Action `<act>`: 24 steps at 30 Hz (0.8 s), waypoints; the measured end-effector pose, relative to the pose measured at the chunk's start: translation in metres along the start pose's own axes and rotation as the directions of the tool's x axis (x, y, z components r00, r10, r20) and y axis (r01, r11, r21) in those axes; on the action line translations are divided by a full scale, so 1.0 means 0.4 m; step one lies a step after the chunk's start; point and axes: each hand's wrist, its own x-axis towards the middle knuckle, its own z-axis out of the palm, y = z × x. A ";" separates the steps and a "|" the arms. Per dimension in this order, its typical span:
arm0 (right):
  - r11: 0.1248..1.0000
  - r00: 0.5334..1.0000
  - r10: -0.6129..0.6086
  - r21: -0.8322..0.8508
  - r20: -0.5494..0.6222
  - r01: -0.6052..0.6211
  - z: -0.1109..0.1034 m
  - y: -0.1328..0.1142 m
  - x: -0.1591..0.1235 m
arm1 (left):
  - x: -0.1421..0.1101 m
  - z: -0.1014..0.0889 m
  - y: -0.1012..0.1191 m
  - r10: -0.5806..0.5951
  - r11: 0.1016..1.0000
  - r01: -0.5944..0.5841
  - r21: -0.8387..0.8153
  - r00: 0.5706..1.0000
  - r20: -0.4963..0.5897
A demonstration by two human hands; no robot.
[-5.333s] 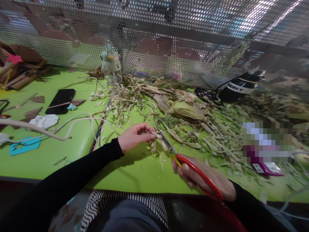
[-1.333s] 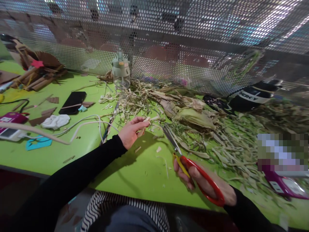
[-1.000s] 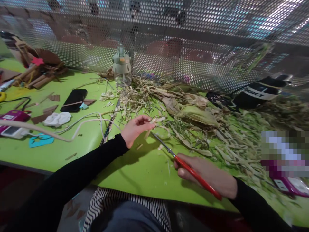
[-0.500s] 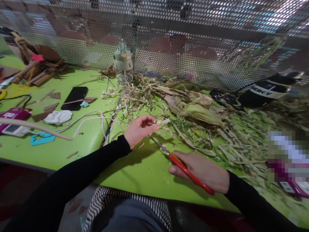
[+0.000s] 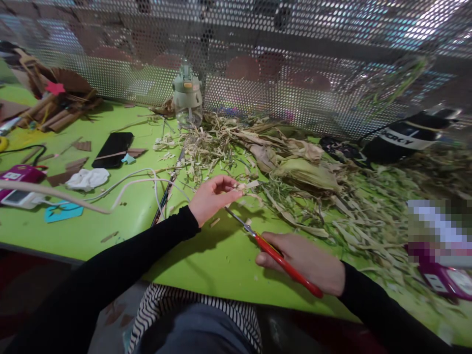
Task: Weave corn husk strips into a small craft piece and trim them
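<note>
My left hand (image 5: 213,197) pinches a small pale strip of corn husk (image 5: 249,185) above the green table (image 5: 206,255). My right hand (image 5: 308,258) is wrapped round the red handles of a pair of scissors (image 5: 273,250). The closed blades point up and left, with the tips just under my left fingers. Both arms wear black sleeves. A big heap of dried corn husks (image 5: 295,172) and shredded leaves lies just beyond my hands.
A perforated metal screen (image 5: 258,64) closes the back of the table. A green-capped bottle (image 5: 187,98), a black phone (image 5: 112,149), a white cable (image 5: 121,189), a white cloth (image 5: 86,179) and a purple device (image 5: 18,177) lie to the left. A black bag (image 5: 401,137) sits at the right.
The scissors have turned from edge-up to flat and closed, and slid left until the blade tips sit under my left fingers. My left hand has kept its pinch on the husk strip.
</note>
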 end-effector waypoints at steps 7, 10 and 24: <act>0.997 0.997 0.072 -0.027 0.035 -0.071 -0.009 0.011 -0.012 | 0.014 -0.017 0.005 -0.049 0.997 0.048 -0.065 0.998 -0.025; 0.991 0.994 0.110 -0.082 0.008 -0.109 0.000 0.030 -0.021 | 0.020 -0.029 0.006 -0.052 0.997 0.051 -0.061 0.999 -0.009; 0.925 0.863 0.102 0.365 -0.494 0.100 0.034 0.105 -0.045 | 0.020 -0.031 0.006 -0.117 0.993 0.114 0.036 0.988 0.102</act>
